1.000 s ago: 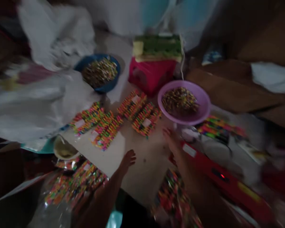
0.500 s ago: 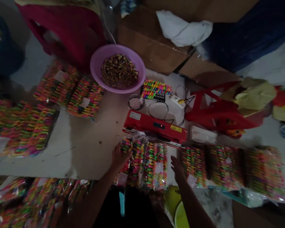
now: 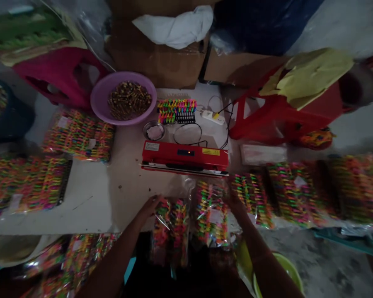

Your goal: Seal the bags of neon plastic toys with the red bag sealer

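Note:
My left hand (image 3: 153,204) is closed at the upper left edge of a clear plastic bag (image 3: 170,223) packed with rows of small, brightly coloured pieces. That bag reaches over the table's front edge, tilted toward my body. Beside it lies a second such bag (image 3: 213,213) with a white label. My right hand (image 3: 235,203) is at this bag's right edge; its fingers are dark and partly hidden, so their grip does not show. Just behind the bags stands a red heat sealer (image 3: 185,156) with a lit display.
More filled bags (image 3: 292,194) line the right side, and others (image 3: 27,184) lie at left. A purple basin (image 3: 95,99) of small brown-gold pieces, a small bowl (image 3: 153,130) and a power strip (image 3: 213,117) are behind. A red stool (image 3: 255,120) stands at right.
My view has shifted. The left bag has come toward my body, over the table edge, and a gap between the bags has widened. The right bag is now nearer the right-hand row, against my right hand.

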